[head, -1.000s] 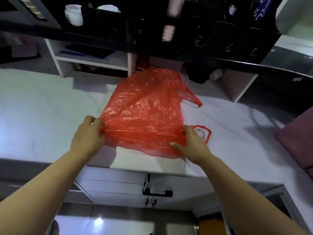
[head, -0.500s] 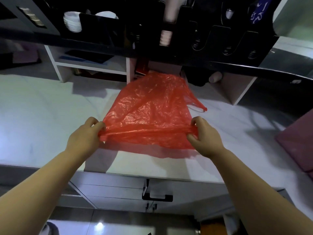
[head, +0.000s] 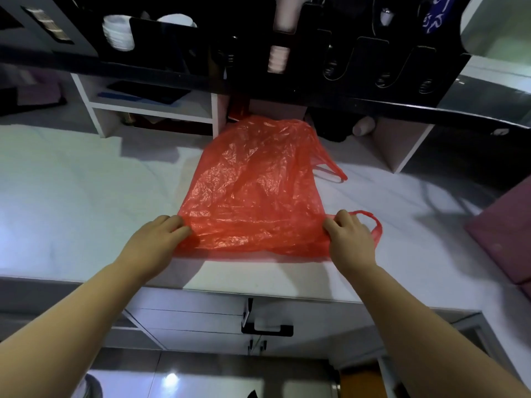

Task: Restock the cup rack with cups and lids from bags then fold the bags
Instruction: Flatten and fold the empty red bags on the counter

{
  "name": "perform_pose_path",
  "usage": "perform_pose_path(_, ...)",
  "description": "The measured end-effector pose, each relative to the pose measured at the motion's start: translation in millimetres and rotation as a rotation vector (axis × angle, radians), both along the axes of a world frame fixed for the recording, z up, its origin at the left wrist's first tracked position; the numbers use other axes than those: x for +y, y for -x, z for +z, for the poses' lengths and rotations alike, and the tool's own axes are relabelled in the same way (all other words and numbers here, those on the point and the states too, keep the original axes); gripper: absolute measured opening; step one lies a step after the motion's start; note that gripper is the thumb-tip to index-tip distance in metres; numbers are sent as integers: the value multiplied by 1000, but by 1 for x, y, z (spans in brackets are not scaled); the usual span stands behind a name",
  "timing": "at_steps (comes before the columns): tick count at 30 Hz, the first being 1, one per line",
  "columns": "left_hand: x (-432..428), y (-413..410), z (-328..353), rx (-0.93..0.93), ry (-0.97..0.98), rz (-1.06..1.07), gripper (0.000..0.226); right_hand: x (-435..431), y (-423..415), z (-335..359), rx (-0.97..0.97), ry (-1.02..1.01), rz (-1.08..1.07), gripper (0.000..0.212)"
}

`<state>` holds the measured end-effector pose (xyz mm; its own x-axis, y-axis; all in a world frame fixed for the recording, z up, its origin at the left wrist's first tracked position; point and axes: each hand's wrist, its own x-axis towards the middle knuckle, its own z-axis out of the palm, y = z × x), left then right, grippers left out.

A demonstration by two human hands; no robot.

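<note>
A red plastic bag lies spread flat on the white counter, its two handles pointing right. My left hand pinches the bag's near left corner. My right hand pinches the near right corner beside the nearer handle loop. Above, the black cup rack holds a stack of white cups on the left and a stack of pink cups in a middle slot; several slots to the right look dark.
A white shelf unit stands at the back of the counter under the rack. A purple cushion-like thing sits at the right edge. Below the counter's front edge are drawers with a black handle.
The near edge of the bag, lifted off the counter half a second ago, is back down flat. Both hands moved toward me, still pinching the corners; the nearer handle shows again.
</note>
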<state>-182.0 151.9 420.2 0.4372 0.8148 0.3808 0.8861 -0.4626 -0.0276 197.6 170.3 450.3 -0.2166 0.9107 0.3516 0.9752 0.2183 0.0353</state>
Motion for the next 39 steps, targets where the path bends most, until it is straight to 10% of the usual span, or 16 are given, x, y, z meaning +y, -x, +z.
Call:
perform_pose_path(10, -16, 3, -13, 53, 159, 107, 26, -21, -5, -12, -16, 283, -203, 25)
perform_pose_path(17, -22, 0, -9, 16, 159, 109, 40, -23, 21, -5, 77, 64, -49, 53)
perform_pose_path(22, -21, -1, -11, 44, 113, 118, 23, -14, 35, -15, 14, -91, 267, 25)
perform_pose_path(39, -13, -9, 10, -39, 115, 181, 40, -12, 61, 3, 215, 18, 202, 28)
